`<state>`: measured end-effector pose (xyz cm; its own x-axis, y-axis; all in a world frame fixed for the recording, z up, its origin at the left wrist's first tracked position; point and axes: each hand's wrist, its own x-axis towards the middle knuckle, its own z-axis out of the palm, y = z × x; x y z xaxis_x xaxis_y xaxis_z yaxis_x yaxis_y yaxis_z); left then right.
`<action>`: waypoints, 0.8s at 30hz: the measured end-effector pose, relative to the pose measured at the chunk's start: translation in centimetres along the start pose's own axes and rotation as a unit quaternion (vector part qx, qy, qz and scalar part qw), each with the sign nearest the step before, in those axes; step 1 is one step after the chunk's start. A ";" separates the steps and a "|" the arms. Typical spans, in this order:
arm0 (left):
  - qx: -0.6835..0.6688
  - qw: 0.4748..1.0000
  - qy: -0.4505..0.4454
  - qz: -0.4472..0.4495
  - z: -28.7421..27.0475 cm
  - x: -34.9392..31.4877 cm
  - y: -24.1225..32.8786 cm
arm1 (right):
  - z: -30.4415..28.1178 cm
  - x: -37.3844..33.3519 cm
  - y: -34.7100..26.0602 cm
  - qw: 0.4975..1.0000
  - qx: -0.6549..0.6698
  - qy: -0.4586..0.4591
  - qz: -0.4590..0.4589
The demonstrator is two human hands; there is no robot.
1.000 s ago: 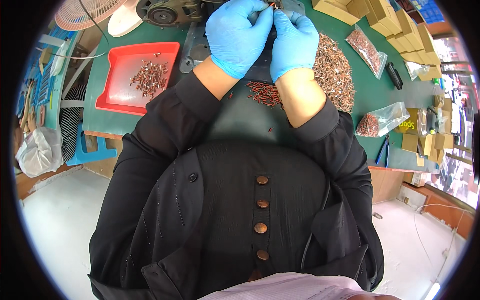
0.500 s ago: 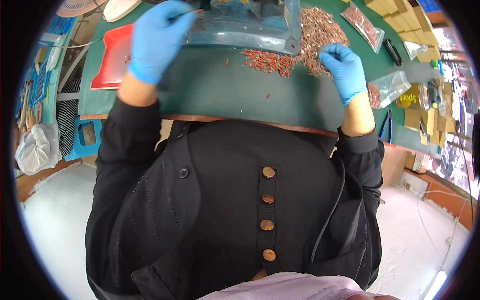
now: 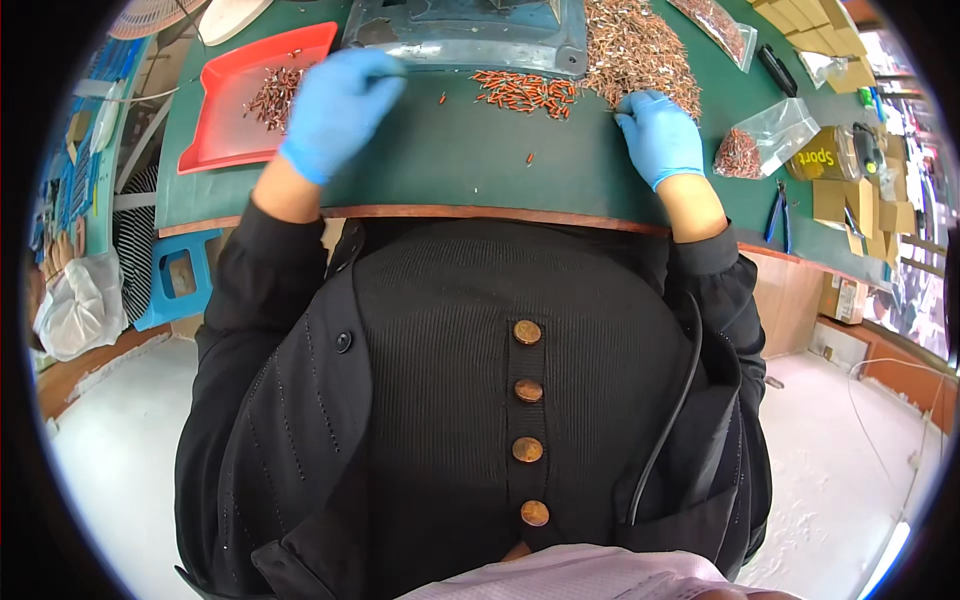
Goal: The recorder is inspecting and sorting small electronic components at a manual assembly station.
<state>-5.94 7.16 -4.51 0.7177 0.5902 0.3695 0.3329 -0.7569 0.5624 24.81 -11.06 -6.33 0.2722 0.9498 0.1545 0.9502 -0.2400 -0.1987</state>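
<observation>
My left hand (image 3: 340, 112), in a blue glove, is just right of a red tray (image 3: 215, 120), by the front left corner of a blue-grey machine (image 3: 470, 55). Its fingers are bent together toward the right; anything between them is too small to make out. In the tray lies a heap of small dark red and metal pieces (image 3: 272, 98). My right hand (image 3: 660, 140), gloved the same way, rests at the front edge of a large pile of small copper-coloured pieces (image 3: 640, 50). Its fingers curl closed, with the tips partly hidden. Between the hands lies a smaller group of orange-red pieces (image 3: 525, 93).
Two stray orange-red pieces lie on the green tabletop (image 3: 430, 170). To the right are a clear bag of reddish pieces (image 3: 738, 155), blue-handled pliers (image 3: 778, 215), a yellow-labelled jar (image 3: 822, 152) and cardboard boxes (image 3: 800, 25). A blue stool (image 3: 180, 280) stands at the left.
My left hand has come down from the machine's upper left, where it pinched a thin piece. The view has shifted, showing more of the tray. My right hand stays by the copper pile, now turned knuckles up.
</observation>
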 end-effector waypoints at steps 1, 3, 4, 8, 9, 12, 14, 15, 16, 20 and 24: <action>0.003 0.999 -0.040 -0.005 1.2 0.5 1.4 | 0.2 0.0 -0.2 0.999 -0.050 -0.008 -0.016; -0.018 0.995 -0.087 0.037 3.1 1.3 3.8 | 0.3 -0.3 -0.4 0.994 -0.102 -0.016 -0.029; -0.032 0.992 -0.105 0.059 3.7 1.6 4.7 | 0.2 -0.5 -0.6 0.996 -0.082 -0.007 -0.038; -0.060 0.985 -0.142 0.083 5.7 2.7 6.9 | -0.5 -0.9 -0.7 0.997 0.073 -0.034 -0.020; -0.083 0.984 -0.127 0.091 6.2 2.8 7.3 | -0.6 -0.9 -0.7 0.996 0.075 -0.040 -0.016; -0.135 0.980 -0.112 0.091 7.4 3.1 8.3 | -0.8 -0.9 -0.7 0.948 0.299 -0.110 0.020; -0.106 0.984 -0.098 0.106 8.0 3.3 8.5 | -0.6 -0.8 -1.1 0.924 0.355 -0.120 0.081; -0.079 0.986 -0.096 0.116 8.2 3.4 8.5 | -0.6 -0.7 -1.2 0.923 0.356 -0.120 0.081; -0.077 0.987 -0.084 0.118 8.2 3.5 8.3 | -0.5 -0.6 -1.4 0.943 0.308 -0.086 0.094; -0.053 0.987 -0.100 0.111 7.9 3.4 7.2 | -1.4 -1.1 -2.3 0.961 0.240 -0.105 0.085; -0.072 0.984 -0.135 0.088 8.0 2.5 6.5 | -1.7 -1.3 -3.8 0.966 0.198 -0.167 0.025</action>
<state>2.98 1.45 -5.83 0.8994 0.3426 0.2715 0.1126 -0.7818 0.6132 21.13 -11.78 -4.10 0.1903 0.9666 -0.1718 0.7866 -0.2548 -0.5625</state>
